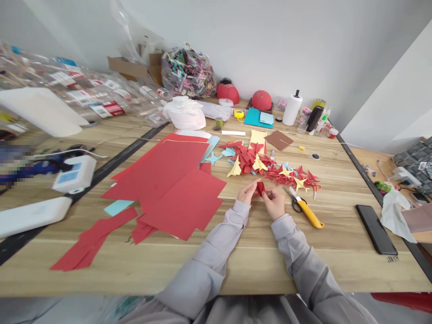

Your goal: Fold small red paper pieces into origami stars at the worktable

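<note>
reaches in over the near edge of the wooden table (256, 261) in grey sleeves (202, 270). has loose red strips (91, 243) lying at the front on the left, with a light blue slip (119, 207) just beyond, and a black phone (376, 229) lying near the right edge. farther in, has large red sheets (182, 202) overlapping to the left, and a yellow cutter (309, 213) to the right, just beside dark-handled scissors (296, 205).

pinches a small folded red piece (260, 189) in front of the body, between the left hand (247, 192) and the right hand (273, 203). grips it by its left side with the left, fingers closed in against the paper, and by its right side with the right, thumb and fingertips drawn together on it. at this small size, cannot quite tell whether resting it on the tabletop or holding it slightly above.

just beyond, shows a long heap of red folded shapes (248, 158) mixed with yellow folded shapes (259, 163), with orange-handled scissors (316, 188) at its right end. past these, shows a brown sheet (279, 138), then a teal sheet (251, 117) beside a yellow tape measure (239, 114). at the back, has two red domes (262, 100), a clear bag of coloured bits (188, 72) and, farther left, plastic bottles (97, 94) crowded together.
</note>
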{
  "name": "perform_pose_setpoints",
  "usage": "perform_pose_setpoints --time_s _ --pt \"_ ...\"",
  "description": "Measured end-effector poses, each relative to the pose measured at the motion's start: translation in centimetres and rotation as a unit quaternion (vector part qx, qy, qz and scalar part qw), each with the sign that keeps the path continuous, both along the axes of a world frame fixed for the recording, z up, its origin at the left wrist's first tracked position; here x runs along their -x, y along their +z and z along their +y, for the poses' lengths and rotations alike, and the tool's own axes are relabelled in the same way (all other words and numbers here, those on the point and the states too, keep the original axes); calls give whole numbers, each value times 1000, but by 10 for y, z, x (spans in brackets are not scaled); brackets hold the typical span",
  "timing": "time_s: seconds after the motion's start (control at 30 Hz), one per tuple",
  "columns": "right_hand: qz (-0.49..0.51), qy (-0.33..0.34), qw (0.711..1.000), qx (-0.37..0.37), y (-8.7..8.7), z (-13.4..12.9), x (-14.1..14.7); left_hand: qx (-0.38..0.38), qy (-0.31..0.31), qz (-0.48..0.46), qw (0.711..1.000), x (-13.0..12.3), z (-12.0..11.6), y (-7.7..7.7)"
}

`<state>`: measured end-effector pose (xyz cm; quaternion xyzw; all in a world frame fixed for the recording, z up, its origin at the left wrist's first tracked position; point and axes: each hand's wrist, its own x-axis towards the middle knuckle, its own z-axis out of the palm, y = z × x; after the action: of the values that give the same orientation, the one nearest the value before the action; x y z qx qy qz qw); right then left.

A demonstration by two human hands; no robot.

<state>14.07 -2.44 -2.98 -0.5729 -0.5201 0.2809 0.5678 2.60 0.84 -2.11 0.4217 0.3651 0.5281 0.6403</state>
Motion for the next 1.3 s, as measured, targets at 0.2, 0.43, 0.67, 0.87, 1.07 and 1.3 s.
perform_pose_setpoints --time_s 0.2,0.43,0.67,0.87,1.07,1.3 --pt "-32 -32 999 21 2 0 -1 21 -31 -6 999 -1 -2 -2" --pt "-75 -54 995 47 5 -2 -7 25 -65 -7 998 -4 -8 0" --pt "-36 -30 998 34 2 0 -5 27 -25 -9 999 0 -9 8" --pt "7 -3 1000 27 1 2 -4 53 -19 -41 998 2 -5 9" --pt "72 37 996 30 7 0 -5 13 11 17 1000 0 -4 6" --pt "123 108 986 12 8 -2 -3 -29 78 6 997 3 6 -3"
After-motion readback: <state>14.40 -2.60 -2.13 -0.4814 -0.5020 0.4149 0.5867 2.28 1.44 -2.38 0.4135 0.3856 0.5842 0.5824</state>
